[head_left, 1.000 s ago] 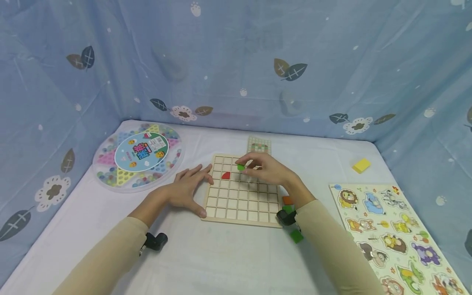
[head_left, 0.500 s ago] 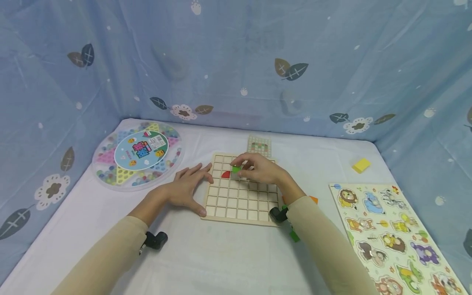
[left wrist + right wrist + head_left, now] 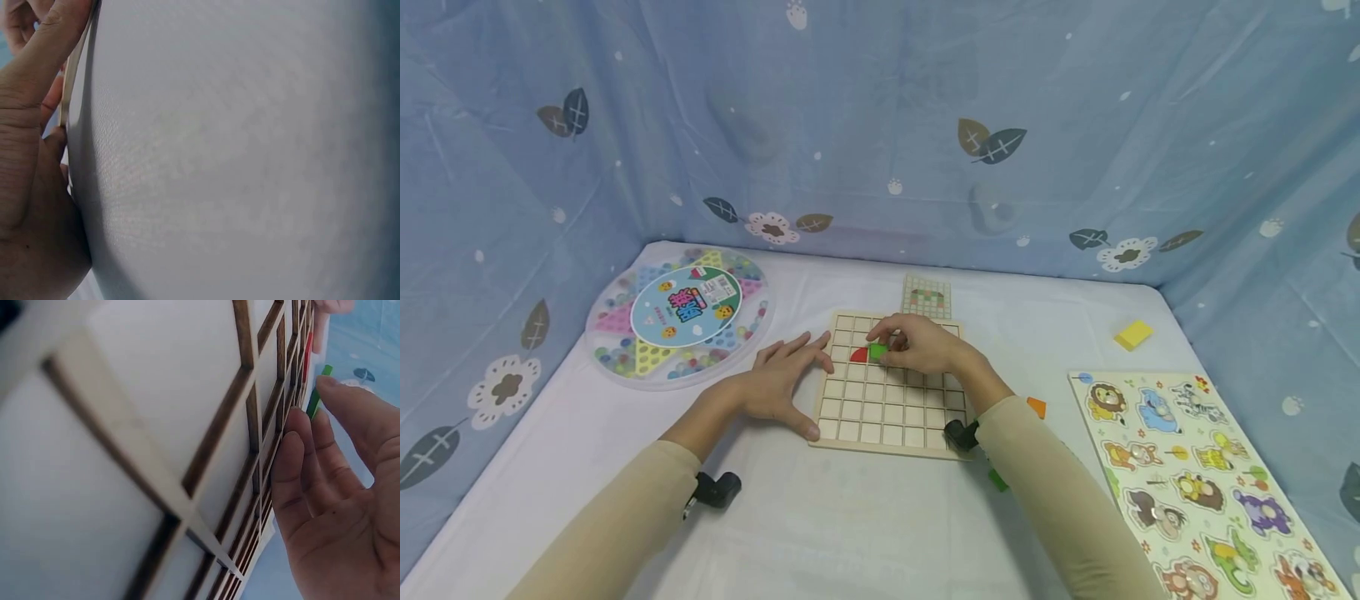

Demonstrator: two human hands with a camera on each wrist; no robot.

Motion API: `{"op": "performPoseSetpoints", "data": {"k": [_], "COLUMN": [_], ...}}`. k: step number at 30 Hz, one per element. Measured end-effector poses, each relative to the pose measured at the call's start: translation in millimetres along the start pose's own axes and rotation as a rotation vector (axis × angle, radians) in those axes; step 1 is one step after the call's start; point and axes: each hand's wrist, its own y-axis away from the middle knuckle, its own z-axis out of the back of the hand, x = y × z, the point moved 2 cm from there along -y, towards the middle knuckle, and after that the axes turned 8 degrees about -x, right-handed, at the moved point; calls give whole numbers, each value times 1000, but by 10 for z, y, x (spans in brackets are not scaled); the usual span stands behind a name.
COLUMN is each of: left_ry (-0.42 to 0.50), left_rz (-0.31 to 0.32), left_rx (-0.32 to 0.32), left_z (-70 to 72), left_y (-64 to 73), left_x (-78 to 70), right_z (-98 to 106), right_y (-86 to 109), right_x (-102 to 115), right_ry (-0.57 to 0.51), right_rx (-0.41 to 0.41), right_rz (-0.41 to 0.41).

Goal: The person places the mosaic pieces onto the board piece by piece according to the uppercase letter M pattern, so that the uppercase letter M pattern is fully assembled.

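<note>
A wooden grid board (image 3: 872,412) lies flat on the white table. My left hand (image 3: 781,383) rests along its left edge, fingers spread and thumb at the near corner; in the left wrist view the hand (image 3: 31,125) touches the board's side. With thumb and fingertips, my right hand (image 3: 921,346) pinches a green square block (image 3: 877,352) over a cell in an upper row. The right wrist view shows this green block (image 3: 320,390) tilted against the grid. Directly left of it, a red quarter-round block (image 3: 859,355) sits in a cell.
A small pattern card (image 3: 927,297) lies behind the board. Orange (image 3: 1037,407) and green (image 3: 997,480) blocks lie by the right sleeve, partly hidden. A yellow block (image 3: 1133,335) and an animal puzzle board (image 3: 1187,467) are at right, a round marble game (image 3: 681,317) at left.
My right hand has moved slightly left and down with the green block, bringing it beside the red one. An orange block has come into view by the sleeve. The left hand stays put.
</note>
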Motion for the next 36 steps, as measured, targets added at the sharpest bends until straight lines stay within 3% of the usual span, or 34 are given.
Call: {"op": "performPoseSetpoints", "data": {"k": [13, 36], "left_ry": [-4, -5], "left_rz": [-8, -7], "left_rx": [1, -16], "left_z": [-9, -31], "left_y": [-20, -21], "left_x": [1, -11], "right_z": [-13, 114], "right_y": [-26, 96], "right_x": [50, 100], "right_ry": [105, 50], "right_rx": [7, 59], "right_rz": [-16, -23]}}
